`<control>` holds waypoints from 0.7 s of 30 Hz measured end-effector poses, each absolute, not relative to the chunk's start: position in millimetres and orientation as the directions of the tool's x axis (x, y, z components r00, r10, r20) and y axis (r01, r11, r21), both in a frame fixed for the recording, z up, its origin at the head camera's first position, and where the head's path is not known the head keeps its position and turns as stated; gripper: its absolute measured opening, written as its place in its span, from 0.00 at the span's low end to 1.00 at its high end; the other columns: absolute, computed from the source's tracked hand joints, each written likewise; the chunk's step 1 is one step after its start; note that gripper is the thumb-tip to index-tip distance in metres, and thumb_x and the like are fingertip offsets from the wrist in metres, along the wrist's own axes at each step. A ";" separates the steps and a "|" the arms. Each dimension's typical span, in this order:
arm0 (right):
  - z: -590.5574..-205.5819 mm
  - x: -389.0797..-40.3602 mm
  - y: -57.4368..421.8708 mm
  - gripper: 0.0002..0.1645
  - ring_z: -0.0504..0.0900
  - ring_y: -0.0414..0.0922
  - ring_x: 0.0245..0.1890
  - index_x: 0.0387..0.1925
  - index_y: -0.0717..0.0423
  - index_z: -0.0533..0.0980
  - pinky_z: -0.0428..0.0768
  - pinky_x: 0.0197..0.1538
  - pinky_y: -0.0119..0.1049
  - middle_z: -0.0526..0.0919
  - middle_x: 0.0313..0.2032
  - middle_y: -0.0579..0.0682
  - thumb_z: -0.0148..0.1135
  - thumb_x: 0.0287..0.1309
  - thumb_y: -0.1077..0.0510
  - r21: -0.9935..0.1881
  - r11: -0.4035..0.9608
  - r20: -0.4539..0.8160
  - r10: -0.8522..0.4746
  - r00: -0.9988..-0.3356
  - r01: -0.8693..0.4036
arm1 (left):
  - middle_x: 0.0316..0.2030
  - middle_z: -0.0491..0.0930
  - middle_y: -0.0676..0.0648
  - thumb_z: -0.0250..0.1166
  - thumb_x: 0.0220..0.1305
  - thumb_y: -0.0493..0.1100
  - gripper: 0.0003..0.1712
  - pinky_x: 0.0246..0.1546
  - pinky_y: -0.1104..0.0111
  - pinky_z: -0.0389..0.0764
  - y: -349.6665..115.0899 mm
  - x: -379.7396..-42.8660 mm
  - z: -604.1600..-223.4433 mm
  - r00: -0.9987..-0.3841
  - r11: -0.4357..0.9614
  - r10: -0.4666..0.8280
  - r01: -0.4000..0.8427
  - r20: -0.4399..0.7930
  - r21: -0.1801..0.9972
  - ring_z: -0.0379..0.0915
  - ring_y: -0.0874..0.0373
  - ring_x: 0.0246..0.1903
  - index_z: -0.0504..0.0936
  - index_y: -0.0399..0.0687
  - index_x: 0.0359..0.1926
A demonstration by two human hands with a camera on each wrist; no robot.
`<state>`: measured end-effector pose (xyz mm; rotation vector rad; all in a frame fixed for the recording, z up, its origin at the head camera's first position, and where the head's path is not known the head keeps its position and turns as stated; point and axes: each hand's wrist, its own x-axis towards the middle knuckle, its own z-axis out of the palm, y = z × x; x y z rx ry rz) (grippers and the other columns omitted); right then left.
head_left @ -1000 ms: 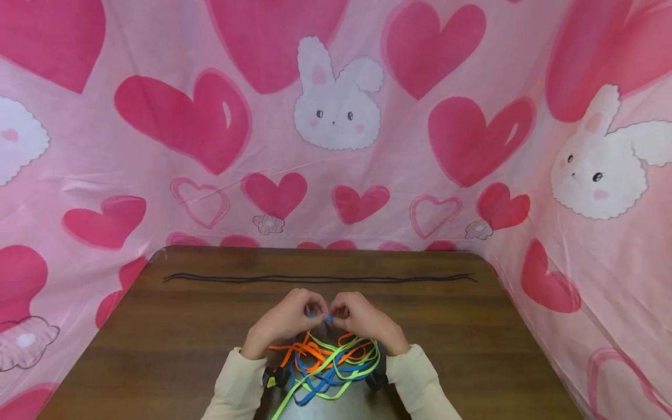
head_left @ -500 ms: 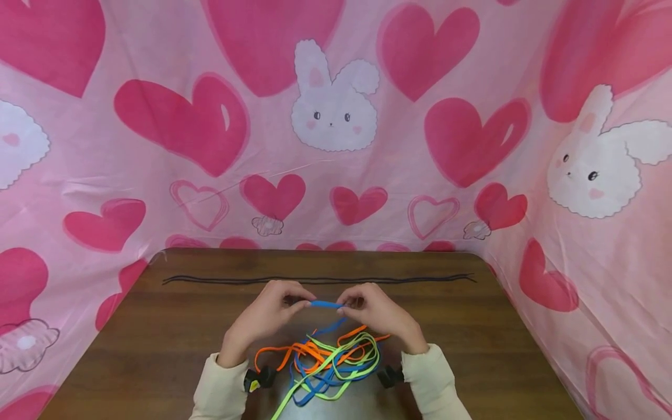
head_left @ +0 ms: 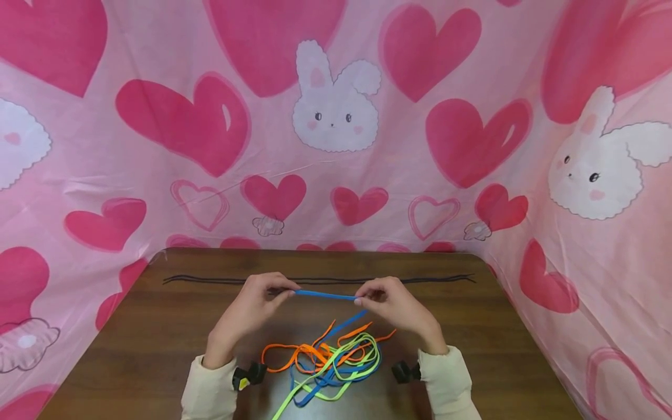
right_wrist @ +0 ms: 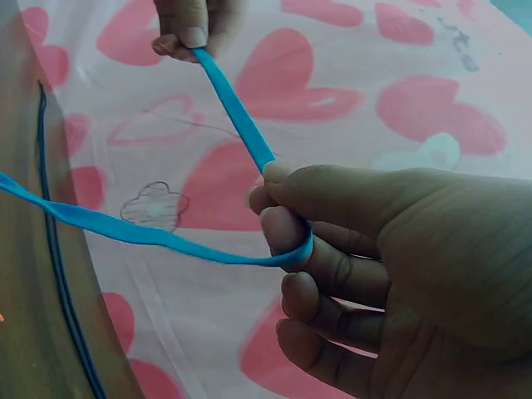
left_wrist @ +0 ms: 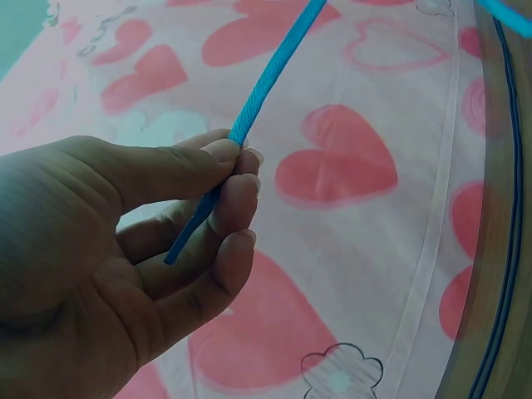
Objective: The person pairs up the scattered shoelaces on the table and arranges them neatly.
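A flat blue shoelace point(head_left: 325, 295) is stretched between my two hands above the table. My left hand point(head_left: 258, 303) pinches it close to one end, between thumb and index finger; the short tip point(left_wrist: 184, 235) hangs past the fingers in the left wrist view. Farther along, my right hand point(head_left: 396, 309) pinches the same lace, which loops around a finger in the right wrist view and trails back point(right_wrist: 150, 237). In the head view it runs down toward a tangled pile of orange laces point(head_left: 280, 346), yellow-green laces point(head_left: 299, 386) and blue lace lying on the table.
Thin dark cords point(head_left: 210, 280) lie stretched across the back of the brown wooden table point(head_left: 157, 344). Pink cloth point(head_left: 325, 163) with hearts and rabbits hangs behind and at both sides. Black wrist devices point(head_left: 406, 371) sit under both cuffs.
My hands have moved apart and up from close together over the pile, drawing a growing length of blue shoelace taut between them. The orange lace ends have shifted slightly.
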<state>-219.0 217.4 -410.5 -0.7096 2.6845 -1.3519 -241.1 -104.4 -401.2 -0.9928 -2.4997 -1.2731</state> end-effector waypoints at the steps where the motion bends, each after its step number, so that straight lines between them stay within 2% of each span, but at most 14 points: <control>1: -410.0 -218.8 218.8 0.03 0.79 0.42 0.33 0.39 0.46 0.86 0.82 0.40 0.35 0.85 0.34 0.48 0.68 0.65 0.55 -0.775 0.512 0.154 -0.418 -0.896 -0.372 | 0.36 0.87 0.52 0.72 0.61 0.31 0.10 0.41 0.66 0.85 -105.6 -241.1 -400.9 -0.768 0.418 0.479 0.625 0.425 0.659 0.81 0.63 0.34 0.90 0.47 0.42; 4: -408.3 -218.3 223.3 0.03 0.78 0.42 0.32 0.38 0.46 0.86 0.81 0.39 0.35 0.85 0.33 0.50 0.68 0.66 0.55 -0.785 0.505 0.153 -0.402 -0.903 -0.359 | 0.37 0.87 0.52 0.72 0.60 0.31 0.10 0.42 0.64 0.85 -109.5 -241.3 -399.5 -0.786 0.441 0.453 0.607 0.420 0.661 0.81 0.63 0.36 0.90 0.47 0.42; 10: -403.6 -215.8 232.3 0.04 0.78 0.40 0.31 0.38 0.47 0.86 0.81 0.37 0.34 0.84 0.30 0.46 0.67 0.66 0.54 -0.785 0.501 0.170 -0.391 -0.904 -0.364 | 0.37 0.87 0.53 0.73 0.59 0.31 0.11 0.43 0.61 0.85 -118.0 -241.7 -396.6 -0.810 0.489 0.391 0.585 0.437 0.647 0.81 0.62 0.36 0.90 0.46 0.42; 14: -399.5 -212.4 236.7 0.04 0.78 0.41 0.31 0.37 0.47 0.86 0.81 0.37 0.34 0.83 0.30 0.43 0.67 0.67 0.53 -0.783 0.508 0.173 -0.377 -0.910 -0.359 | 0.37 0.87 0.54 0.73 0.59 0.31 0.10 0.42 0.63 0.85 -125.3 -241.3 -394.7 -0.808 0.499 0.365 0.589 0.463 0.636 0.81 0.62 0.36 0.90 0.46 0.42; 21: -393.2 -205.2 238.8 0.05 0.78 0.41 0.29 0.38 0.50 0.86 0.81 0.35 0.33 0.82 0.28 0.45 0.67 0.66 0.54 -0.783 0.505 0.182 -0.373 -0.910 -0.363 | 0.38 0.87 0.54 0.71 0.60 0.28 0.13 0.39 0.68 0.85 -140.8 -239.6 -392.6 -0.826 0.514 0.292 0.561 0.482 0.649 0.82 0.59 0.36 0.90 0.48 0.42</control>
